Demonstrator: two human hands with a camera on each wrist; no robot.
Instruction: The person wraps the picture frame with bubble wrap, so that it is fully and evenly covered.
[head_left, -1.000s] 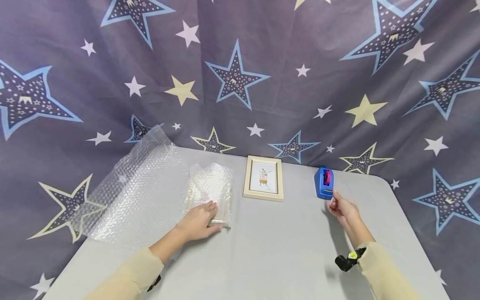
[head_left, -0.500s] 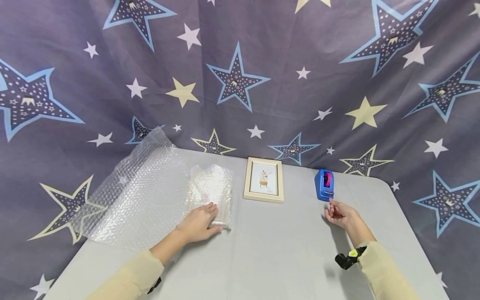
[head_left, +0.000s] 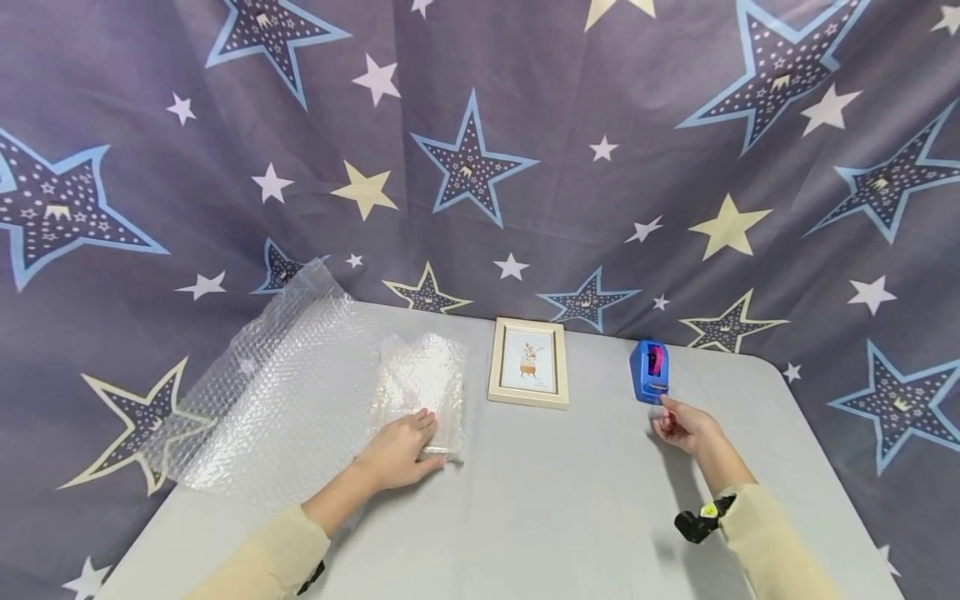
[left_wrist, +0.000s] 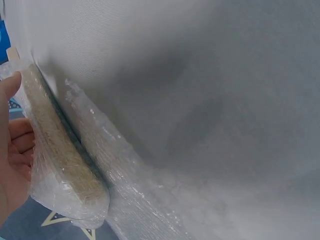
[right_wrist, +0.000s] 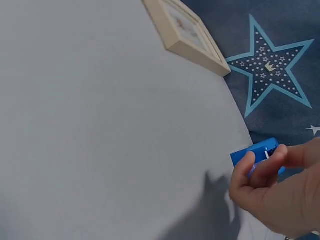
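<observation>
My left hand (head_left: 401, 448) rests on a flat package in bubble wrap (head_left: 420, 379), its fingers lying over the near part and its thumb at the near edge. In the left wrist view the package (left_wrist: 60, 135) shows side-on, with a tan edge under the clear wrap. At the right, my right hand (head_left: 686, 427) is at the front end of a blue tape dispenser (head_left: 645, 379) with a pink core. Its thumb and curled fingers pinch a short end of clear tape (head_left: 656, 412). The fingers partly hide the dispenser (right_wrist: 250, 155) in the right wrist view.
A cream picture frame (head_left: 528, 396) with a plant-pot print lies between the hands, near the back edge. A loose sheet of bubble wrap (head_left: 292, 400) spreads at the left and overhangs the grey-white table (head_left: 555, 500). Behind hangs a star-patterned curtain (head_left: 555, 192).
My right hand has drawn slightly toward me from the dispenser's front, and its fingers have curled in. My left hand stays on the package.
</observation>
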